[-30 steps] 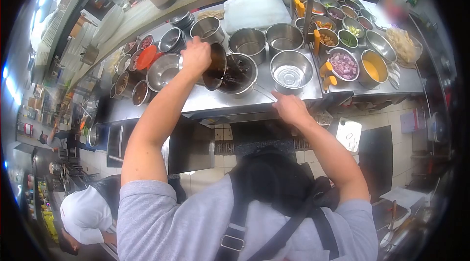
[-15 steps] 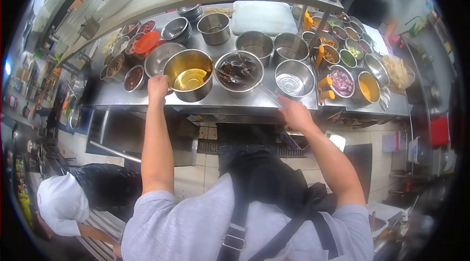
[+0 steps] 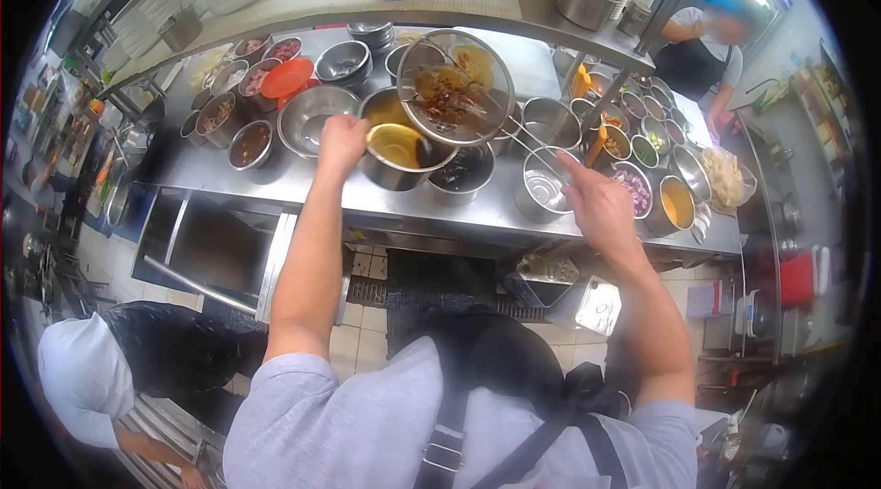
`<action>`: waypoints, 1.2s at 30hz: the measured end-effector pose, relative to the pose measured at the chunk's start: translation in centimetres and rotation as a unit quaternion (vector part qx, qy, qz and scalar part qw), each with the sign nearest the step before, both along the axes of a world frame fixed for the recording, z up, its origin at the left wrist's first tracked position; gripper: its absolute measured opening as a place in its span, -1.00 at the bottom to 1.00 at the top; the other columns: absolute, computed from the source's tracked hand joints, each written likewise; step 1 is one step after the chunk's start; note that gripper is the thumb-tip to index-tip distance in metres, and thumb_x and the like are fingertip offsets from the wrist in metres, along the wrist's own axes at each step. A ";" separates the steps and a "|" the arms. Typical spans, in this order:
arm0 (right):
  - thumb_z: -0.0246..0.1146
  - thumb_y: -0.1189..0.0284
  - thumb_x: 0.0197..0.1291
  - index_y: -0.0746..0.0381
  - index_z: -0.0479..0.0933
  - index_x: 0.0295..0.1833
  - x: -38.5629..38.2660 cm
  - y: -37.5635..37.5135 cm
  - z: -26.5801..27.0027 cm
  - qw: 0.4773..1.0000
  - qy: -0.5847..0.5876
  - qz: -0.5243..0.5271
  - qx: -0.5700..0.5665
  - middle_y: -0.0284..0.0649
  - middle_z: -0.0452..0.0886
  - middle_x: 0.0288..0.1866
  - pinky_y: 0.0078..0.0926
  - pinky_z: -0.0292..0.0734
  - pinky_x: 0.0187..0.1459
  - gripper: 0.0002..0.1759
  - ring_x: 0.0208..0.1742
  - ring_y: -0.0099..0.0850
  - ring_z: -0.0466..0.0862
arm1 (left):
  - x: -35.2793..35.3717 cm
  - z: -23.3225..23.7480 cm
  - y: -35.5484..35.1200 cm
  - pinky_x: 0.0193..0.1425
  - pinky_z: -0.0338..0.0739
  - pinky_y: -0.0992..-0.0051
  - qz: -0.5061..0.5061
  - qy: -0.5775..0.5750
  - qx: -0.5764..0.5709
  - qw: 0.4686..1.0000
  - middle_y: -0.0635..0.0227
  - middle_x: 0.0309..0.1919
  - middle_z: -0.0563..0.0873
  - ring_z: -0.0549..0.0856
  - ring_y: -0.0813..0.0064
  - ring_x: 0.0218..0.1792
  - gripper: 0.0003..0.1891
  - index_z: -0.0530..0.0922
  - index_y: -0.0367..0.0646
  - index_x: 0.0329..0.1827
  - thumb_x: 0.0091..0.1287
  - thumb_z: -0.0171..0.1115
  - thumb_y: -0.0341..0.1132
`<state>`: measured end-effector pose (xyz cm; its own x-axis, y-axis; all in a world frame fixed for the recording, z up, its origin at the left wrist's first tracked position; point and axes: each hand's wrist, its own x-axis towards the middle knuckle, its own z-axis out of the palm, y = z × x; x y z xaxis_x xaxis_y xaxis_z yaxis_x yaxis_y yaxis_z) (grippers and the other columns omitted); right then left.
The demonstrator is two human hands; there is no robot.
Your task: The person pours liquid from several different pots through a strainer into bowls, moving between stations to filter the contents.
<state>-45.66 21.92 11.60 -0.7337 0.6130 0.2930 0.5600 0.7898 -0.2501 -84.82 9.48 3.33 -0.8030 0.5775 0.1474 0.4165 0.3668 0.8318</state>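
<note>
My left hand (image 3: 341,142) grips the left edge of a steel pot (image 3: 393,175). Amber liquid (image 3: 395,144) shows inside it. In my right hand (image 3: 596,205) is the long wire handle of a round mesh strainer (image 3: 454,85). The strainer is raised over the pots, its mesh holding wet reddish-brown bits, and it covers part of the amber pot's far side. A second steel pot (image 3: 463,179) with dark contents stands just right of the amber one. Nearer my right hand is a steel pot (image 3: 543,184) with a shiny, ridged bottom.
Steel bowls (image 3: 317,122) and an orange bowl (image 3: 286,78) stand to the left. Chopped purple onion (image 3: 631,191) and orange sauce (image 3: 677,203) are in containers at right. A shelf (image 3: 349,7) overhangs the counter. Co-workers are at lower left (image 3: 87,365) and upper right (image 3: 707,49).
The strainer has come up out of the dark pot, carrying brown bits, and now hangs above the pots. My right hand has risen with it. My left hand still grips the amber pot.
</note>
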 end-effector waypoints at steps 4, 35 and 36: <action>0.31 0.46 0.15 0.04 0.51 0.29 0.8 -0.7 1.4 0.995 0.051 -0.014 0.079 -0.22 0.71 -0.26 -0.27 0.56 -0.32 -0.46 -0.30 -0.17 0.70 | 1.3 1.5 4.3 -0.42 0.49 0.30 -0.064 -0.030 0.046 0.996 0.13 -0.66 0.63 0.60 0.35 -0.61 -0.71 0.56 -0.36 -0.58 0.15 0.19 -0.27; 0.18 0.65 0.13 -0.03 0.48 0.33 15.5 -54.0 -7.4 0.512 0.138 -0.847 0.044 -0.15 0.63 -0.28 -0.28 0.60 -0.28 -0.37 -0.29 -0.15 0.67 | 63.4 -4.1 -6.0 -0.03 0.40 0.39 -0.876 -0.205 -0.035 0.436 0.27 -0.49 0.56 0.51 0.38 -0.22 -0.76 0.41 -0.35 -0.57 0.23 0.19 -0.45; 0.20 0.60 0.15 -0.07 0.46 0.35 14.3 -55.6 -7.6 0.489 0.116 -0.864 0.039 -0.20 0.62 -0.30 -0.26 0.60 -0.30 -0.37 -0.27 -0.16 0.69 | 64.1 -5.1 -7.8 -0.03 0.39 0.39 -0.891 -0.192 -0.051 0.409 0.26 -0.47 0.56 0.51 0.37 -0.21 -0.77 0.42 -0.35 -0.57 0.23 0.19 -0.46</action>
